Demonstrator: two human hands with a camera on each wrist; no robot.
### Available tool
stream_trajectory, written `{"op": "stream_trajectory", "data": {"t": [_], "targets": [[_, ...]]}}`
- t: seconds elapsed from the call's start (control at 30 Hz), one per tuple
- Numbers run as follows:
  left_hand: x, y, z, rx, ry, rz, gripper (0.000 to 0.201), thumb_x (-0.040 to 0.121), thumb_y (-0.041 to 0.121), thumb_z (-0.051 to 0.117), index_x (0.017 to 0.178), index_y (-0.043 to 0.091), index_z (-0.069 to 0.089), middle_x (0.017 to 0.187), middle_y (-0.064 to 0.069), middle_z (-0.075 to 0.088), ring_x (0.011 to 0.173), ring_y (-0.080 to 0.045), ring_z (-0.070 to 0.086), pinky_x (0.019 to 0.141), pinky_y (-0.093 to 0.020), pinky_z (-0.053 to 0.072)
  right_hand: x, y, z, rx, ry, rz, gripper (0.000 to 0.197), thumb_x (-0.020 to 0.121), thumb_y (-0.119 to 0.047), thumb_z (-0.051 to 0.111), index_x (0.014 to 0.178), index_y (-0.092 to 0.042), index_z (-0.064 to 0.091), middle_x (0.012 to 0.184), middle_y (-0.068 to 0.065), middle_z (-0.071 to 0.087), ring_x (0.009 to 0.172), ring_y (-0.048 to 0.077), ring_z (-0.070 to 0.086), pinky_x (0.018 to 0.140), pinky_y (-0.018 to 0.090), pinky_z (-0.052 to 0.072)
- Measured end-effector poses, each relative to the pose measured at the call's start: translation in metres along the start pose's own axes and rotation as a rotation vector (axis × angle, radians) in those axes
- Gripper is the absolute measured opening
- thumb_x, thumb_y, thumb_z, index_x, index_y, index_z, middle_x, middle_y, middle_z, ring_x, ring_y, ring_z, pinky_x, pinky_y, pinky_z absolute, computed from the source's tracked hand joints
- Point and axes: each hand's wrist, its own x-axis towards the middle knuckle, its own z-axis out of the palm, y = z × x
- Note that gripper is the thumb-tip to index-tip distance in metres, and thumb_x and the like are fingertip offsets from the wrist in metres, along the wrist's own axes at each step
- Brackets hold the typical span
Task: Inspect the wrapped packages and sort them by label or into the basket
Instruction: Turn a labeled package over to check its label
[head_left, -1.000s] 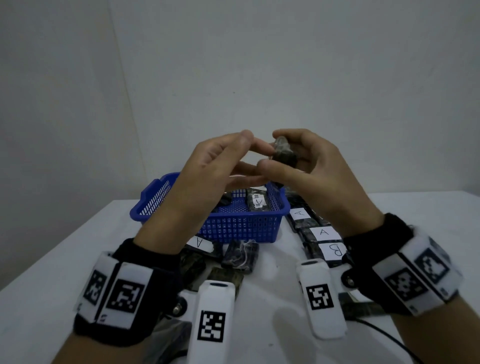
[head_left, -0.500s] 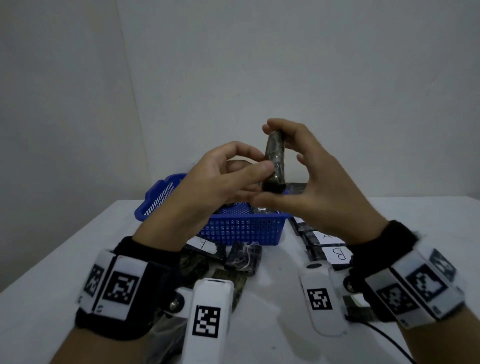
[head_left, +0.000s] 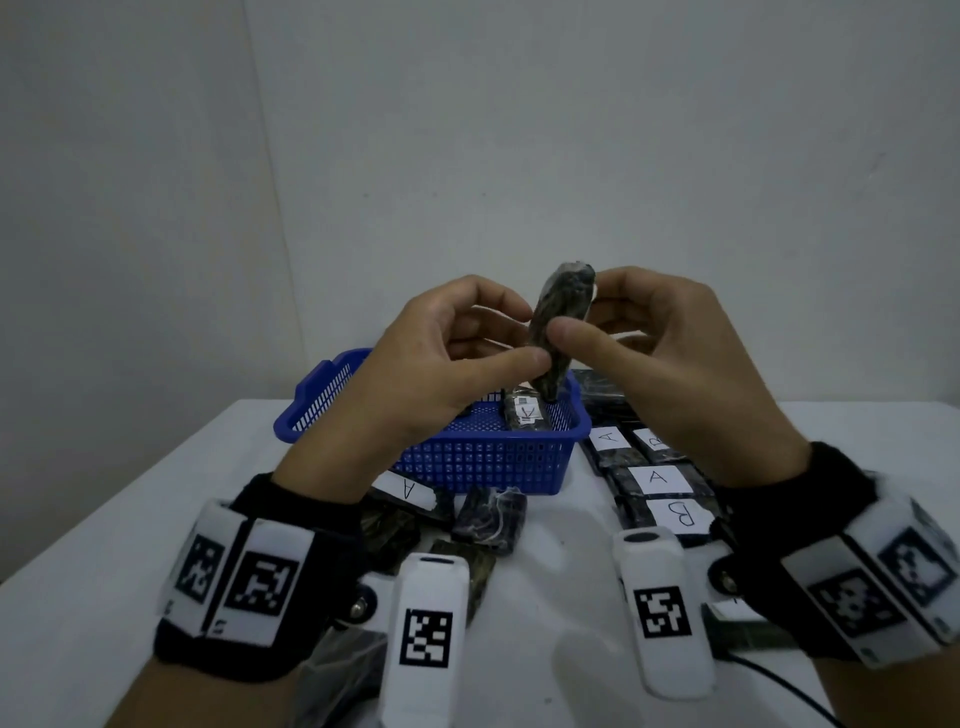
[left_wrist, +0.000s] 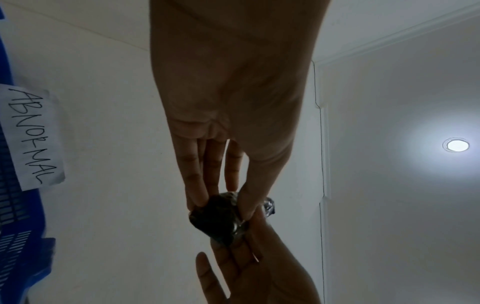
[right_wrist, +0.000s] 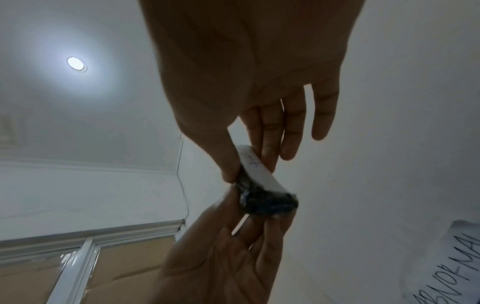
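A dark wrapped package (head_left: 560, 322) stands nearly upright in the air above the blue basket (head_left: 467, 457), held between both hands. My left hand (head_left: 441, 364) pinches its lower part with thumb and fingers. My right hand (head_left: 649, 338) pinches its upper part between thumb and forefinger. In the left wrist view the package (left_wrist: 218, 218) is dark and crinkled. In the right wrist view the package (right_wrist: 267, 197) shows a white label (right_wrist: 257, 168) on the side that faces away from the head camera; its writing is unreadable.
The basket holds a labelled package (head_left: 527, 415) and carries a paper tag reading ABNORMAL (left_wrist: 31, 135). Packages labelled A (head_left: 657, 478) and B (head_left: 680, 514) lie in rows right of the basket. More dark packages (head_left: 491, 519) lie in front of it on the white table (head_left: 130, 519).
The package has turned from lying low between my fingers to standing nearly upright, and both hands have risen a little with it.
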Motion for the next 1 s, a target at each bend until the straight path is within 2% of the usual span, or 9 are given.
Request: {"op": "stream_trajectory", "data": {"t": [0.1, 0.2, 0.37, 0.47, 0.6, 0.73, 0.83, 0.9, 1.0], "targets": [[0.002, -0.003, -0.002, 0.045, 0.016, 0.023, 0.033, 0.083, 0.009, 0.075, 0.113, 0.013, 0.063, 0.098, -0.003, 0.075, 0.086, -0.014, 0.073, 0.080, -0.027, 0.058, 0.000, -0.001, 0.009, -0.034, 0.042, -0.037, 0.023, 0.086, -0.027, 0.077, 0.107, -0.020, 0.072, 0.085, -0.010, 0.073, 0.081, 0.002, 0.070, 0.073, 0.016, 0.052], [0.002, -0.004, -0.004, 0.127, 0.030, 0.069, 0.036, 0.082, 0.013, 0.077, 0.116, 0.015, 0.065, 0.102, 0.000, 0.075, 0.095, -0.012, 0.072, 0.088, -0.035, 0.059, 0.000, 0.000, 0.007, 0.001, -0.028, 0.002, 0.030, 0.089, -0.030, 0.075, 0.117, -0.021, 0.069, 0.100, -0.008, 0.076, 0.094, 0.005, 0.071, 0.083, 0.027, 0.058], [0.001, -0.003, -0.005, 0.166, 0.068, 0.165, 0.035, 0.082, 0.011, 0.078, 0.114, 0.022, 0.067, 0.106, 0.007, 0.072, 0.103, -0.008, 0.067, 0.087, -0.028, 0.057, 0.002, -0.002, -0.005, 0.223, -0.191, 0.239, 0.057, 0.084, -0.066, 0.049, 0.126, -0.031, 0.063, 0.125, -0.010, 0.069, 0.110, 0.010, 0.068, 0.092, 0.037, 0.055], [0.001, -0.004, -0.007, 0.201, 0.077, 0.226, 0.037, 0.082, 0.011, 0.079, 0.113, 0.026, 0.066, 0.107, 0.016, 0.069, 0.106, -0.007, 0.062, 0.086, -0.026, 0.056, 0.003, -0.003, -0.005, 0.241, -0.292, 0.357, 0.072, 0.075, -0.075, 0.042, 0.132, -0.033, 0.059, 0.129, -0.009, 0.068, 0.109, 0.012, 0.070, 0.094, 0.040, 0.056], [0.002, -0.005, -0.011, 0.278, 0.085, 0.266, 0.037, 0.082, 0.012, 0.079, 0.108, 0.033, 0.065, 0.101, 0.030, 0.064, 0.100, -0.002, 0.059, 0.083, -0.025, 0.056, 0.002, -0.001, -0.001, 0.284, -0.354, 0.309, 0.057, 0.082, -0.060, 0.049, 0.125, -0.027, 0.065, 0.114, -0.006, 0.076, 0.103, 0.012, 0.073, 0.094, 0.041, 0.055], [0.003, -0.005, -0.008, 0.307, 0.086, 0.258, 0.030, 0.083, 0.009, 0.077, 0.101, 0.031, 0.067, 0.089, 0.036, 0.062, 0.086, -0.002, 0.059, 0.077, -0.018, 0.054, 0.001, -0.002, 0.008, 0.261, -0.247, 0.202, 0.047, 0.082, -0.039, 0.049, 0.119, -0.017, 0.066, 0.105, 0.000, 0.077, 0.096, 0.015, 0.074, 0.087, 0.033, 0.058], [0.004, -0.008, -0.008, 0.287, 0.118, 0.243, 0.027, 0.087, 0.010, 0.074, 0.107, 0.026, 0.068, 0.096, 0.026, 0.066, 0.088, -0.008, 0.064, 0.075, -0.026, 0.059, -0.001, -0.003, 0.013, 0.262, -0.173, 0.121, 0.050, 0.080, -0.035, 0.055, 0.123, -0.011, 0.064, 0.103, 0.004, 0.077, 0.096, 0.015, 0.074, 0.084, 0.025, 0.059], [0.004, -0.009, -0.008, 0.266, 0.144, 0.186, 0.022, 0.092, 0.018, 0.068, 0.113, 0.025, 0.065, 0.102, 0.015, 0.067, 0.087, -0.011, 0.067, 0.075, -0.031, 0.060, -0.002, -0.002, 0.012, 0.258, -0.159, 0.092, 0.057, 0.076, -0.035, 0.068, 0.129, -0.016, 0.059, 0.110, 0.001, 0.076, 0.100, 0.013, 0.073, 0.090, 0.028, 0.058], [0.002, -0.004, -0.006, 0.094, 0.097, 0.007, 0.025, 0.095, 0.036, 0.057, 0.111, 0.019, 0.065, 0.090, 0.006, 0.070, 0.079, -0.014, 0.068, 0.073, -0.036, 0.061, -0.003, 0.002, 0.004, 0.141, -0.163, 0.024, 0.075, 0.075, -0.028, 0.084, 0.141, -0.028, 0.048, 0.131, -0.010, 0.066, 0.119, 0.005, 0.063, 0.103, 0.034, 0.051]]}}
